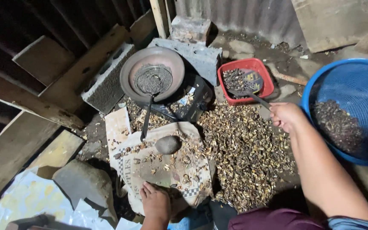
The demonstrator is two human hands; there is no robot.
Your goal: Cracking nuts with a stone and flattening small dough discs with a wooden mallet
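My right hand [287, 116] grips the dark handle of a perforated scoop [245, 85] whose head lies in a red square basket [265, 69] holding dark nuts. My left hand [155, 201] rests knuckles-down on a printed sack [148, 168] spread on the ground and strewn with broken shells. A smooth grey stone [168, 144] sits on the sack ahead of the left hand. A wide heap of cracked shells [245, 157] covers the ground between my hands.
A round metal pan [171, 59] with a long-handled wire skimmer [148, 108] sits on a dark stove between concrete blocks [107, 83]. A blue mesh basket [354, 81] with dark nuts stands at right. Wooden planks [43, 59], a rock [81, 181] and corrugated wall surround.
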